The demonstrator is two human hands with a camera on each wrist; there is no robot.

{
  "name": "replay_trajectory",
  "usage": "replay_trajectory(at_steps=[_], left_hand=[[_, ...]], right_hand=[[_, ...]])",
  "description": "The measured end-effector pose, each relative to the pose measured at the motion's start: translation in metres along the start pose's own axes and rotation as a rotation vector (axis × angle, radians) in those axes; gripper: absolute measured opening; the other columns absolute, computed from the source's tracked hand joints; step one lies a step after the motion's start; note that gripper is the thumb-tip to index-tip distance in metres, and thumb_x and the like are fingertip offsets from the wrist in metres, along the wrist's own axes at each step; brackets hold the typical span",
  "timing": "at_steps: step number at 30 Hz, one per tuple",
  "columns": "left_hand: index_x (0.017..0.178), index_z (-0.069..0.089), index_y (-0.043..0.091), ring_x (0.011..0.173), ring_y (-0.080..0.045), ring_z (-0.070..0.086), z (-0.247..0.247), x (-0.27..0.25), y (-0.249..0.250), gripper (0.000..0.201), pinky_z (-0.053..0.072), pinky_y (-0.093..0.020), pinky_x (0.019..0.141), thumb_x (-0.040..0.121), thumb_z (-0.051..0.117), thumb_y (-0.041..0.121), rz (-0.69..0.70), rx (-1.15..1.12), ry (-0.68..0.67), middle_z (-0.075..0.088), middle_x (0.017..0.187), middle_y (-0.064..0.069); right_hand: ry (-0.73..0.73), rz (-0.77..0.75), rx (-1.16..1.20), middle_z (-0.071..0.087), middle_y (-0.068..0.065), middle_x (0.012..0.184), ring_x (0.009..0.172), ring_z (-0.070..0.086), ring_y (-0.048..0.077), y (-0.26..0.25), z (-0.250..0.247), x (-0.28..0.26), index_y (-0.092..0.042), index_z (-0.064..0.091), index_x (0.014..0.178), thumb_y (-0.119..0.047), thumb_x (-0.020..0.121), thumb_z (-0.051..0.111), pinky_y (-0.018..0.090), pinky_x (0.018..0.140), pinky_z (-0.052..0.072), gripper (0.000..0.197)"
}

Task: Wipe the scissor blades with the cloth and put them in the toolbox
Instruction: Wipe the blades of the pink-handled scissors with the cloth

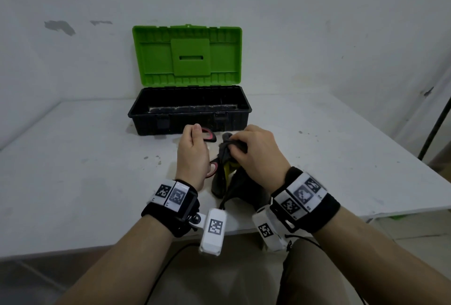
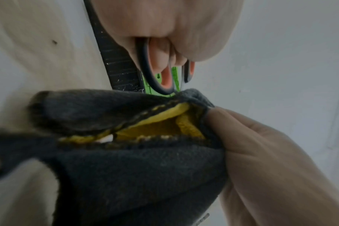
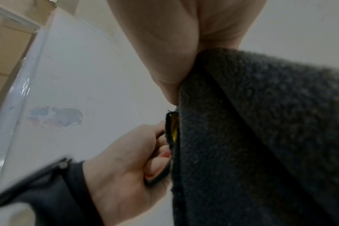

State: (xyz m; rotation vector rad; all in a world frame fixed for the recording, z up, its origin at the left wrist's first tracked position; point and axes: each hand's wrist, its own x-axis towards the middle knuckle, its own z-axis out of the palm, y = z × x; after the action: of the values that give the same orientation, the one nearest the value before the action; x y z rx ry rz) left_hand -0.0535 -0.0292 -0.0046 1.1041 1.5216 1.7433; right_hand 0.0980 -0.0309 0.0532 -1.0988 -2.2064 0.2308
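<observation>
My left hand (image 1: 192, 148) grips the black and red handles of the scissors (image 1: 209, 135), with fingers through the loops (image 2: 161, 73). The blades are hidden inside a dark grey cloth (image 1: 228, 158) with a yellow inner side (image 2: 161, 123). My right hand (image 1: 253, 151) pinches the cloth around the blades, just right of the left hand. Behind both hands stands the toolbox (image 1: 190, 109), a black box with its green lid (image 1: 188, 55) raised against the wall. In the right wrist view the cloth (image 3: 261, 137) fills the right side and the left hand (image 3: 130, 168) holds a handle loop.
A white table (image 1: 85, 170) carries everything; its front edge runs near my wrists. A white wall stands right behind the toolbox. A dark pole (image 1: 434, 126) leans at the far right. A cable (image 1: 170, 263) hangs below the table edge.
</observation>
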Motion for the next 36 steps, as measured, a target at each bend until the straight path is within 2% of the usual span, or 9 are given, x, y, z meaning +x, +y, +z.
replay_trajectory(at_steps=[6,10,14,17,21,25,29,34,36], left_hand=[[0.086,0.053,0.021,0.05,-0.009,0.039,0.004,-0.004,0.004,0.036,0.028,-0.029,0.048,0.107,0.034,0.043,0.045,0.025,-0.068,0.044,0.056,0.013],[0.08,0.049,0.027,0.051,-0.007,0.039,0.005,-0.012,0.006,0.032,0.028,-0.028,0.049,0.108,0.036,0.037,0.189,0.078,-0.124,0.046,0.053,0.015],[0.08,0.047,0.026,0.046,-0.004,0.04,0.004,-0.019,0.01,0.033,0.026,-0.026,0.049,0.11,0.035,0.032,0.222,0.103,-0.166,0.046,0.05,0.016],[0.075,0.046,0.036,0.049,-0.008,0.034,-0.003,-0.014,0.008,0.035,0.025,-0.029,0.048,0.108,0.035,0.038,0.181,0.081,-0.127,0.041,0.052,0.014],[0.088,0.053,0.018,0.051,-0.01,0.035,-0.006,-0.003,0.001,0.036,0.027,-0.031,0.049,0.107,0.035,0.043,0.035,0.028,-0.01,0.041,0.054,0.014],[0.077,0.052,0.034,0.053,-0.011,0.036,0.005,-0.002,0.002,0.036,0.028,-0.032,0.049,0.1,0.033,0.054,-0.028,-0.005,0.016,0.042,0.057,0.012],[0.074,0.053,0.036,0.053,-0.011,0.038,0.01,-0.005,0.004,0.037,0.029,-0.031,0.05,0.1,0.033,0.053,-0.037,-0.002,-0.003,0.043,0.056,0.014],[0.076,0.054,0.036,0.052,-0.012,0.036,0.006,-0.01,0.001,0.038,0.028,-0.029,0.049,0.104,0.032,0.049,-0.072,-0.002,0.024,0.041,0.059,0.01],[0.08,0.055,0.031,0.053,-0.014,0.036,0.007,-0.009,0.001,0.038,0.029,-0.028,0.048,0.105,0.032,0.047,-0.09,-0.011,0.028,0.041,0.062,0.007]], right_hand=[[-0.098,0.01,-0.007,0.053,-0.001,0.084,0.077,0.048,0.012,-0.003,-0.003,0.008,-0.021,0.073,0.102,-0.031,0.086,0.066,0.018,0.066,0.026,0.02],[-0.209,0.078,-0.063,0.06,0.005,0.077,0.076,0.057,0.021,-0.002,-0.006,0.012,-0.01,0.069,0.082,-0.03,0.085,0.066,0.028,0.064,0.04,0.02],[-0.332,0.07,-0.052,0.072,0.006,0.093,0.087,0.062,0.021,0.0,-0.022,0.016,-0.015,0.075,0.094,-0.026,0.087,0.065,0.026,0.074,0.046,0.016],[-0.231,0.156,-0.1,0.07,0.007,0.1,0.097,0.061,0.023,0.014,-0.037,0.022,-0.014,0.074,0.097,-0.021,0.089,0.061,0.02,0.073,0.036,0.017],[-0.061,0.135,-0.052,0.067,0.001,0.089,0.084,0.057,0.017,0.018,-0.046,0.02,-0.018,0.072,0.095,-0.018,0.086,0.061,0.015,0.064,0.026,0.014],[-0.055,-0.047,-0.013,0.063,0.006,0.095,0.089,0.058,0.024,-0.003,-0.018,0.0,-0.015,0.07,0.1,-0.014,0.083,0.063,0.023,0.075,0.038,0.019],[-0.103,-0.04,0.002,0.056,0.006,0.099,0.09,0.058,0.026,0.0,0.002,-0.01,-0.017,0.071,0.106,-0.017,0.09,0.059,0.041,0.081,0.049,0.02],[-0.026,0.095,-0.051,0.056,0.006,0.1,0.092,0.058,0.028,0.017,-0.004,0.002,-0.016,0.071,0.108,-0.018,0.093,0.054,0.036,0.083,0.047,0.023],[0.021,0.041,-0.012,0.057,0.006,0.097,0.088,0.058,0.026,0.015,-0.003,0.0,-0.015,0.072,0.105,-0.016,0.091,0.057,0.036,0.08,0.048,0.02]])
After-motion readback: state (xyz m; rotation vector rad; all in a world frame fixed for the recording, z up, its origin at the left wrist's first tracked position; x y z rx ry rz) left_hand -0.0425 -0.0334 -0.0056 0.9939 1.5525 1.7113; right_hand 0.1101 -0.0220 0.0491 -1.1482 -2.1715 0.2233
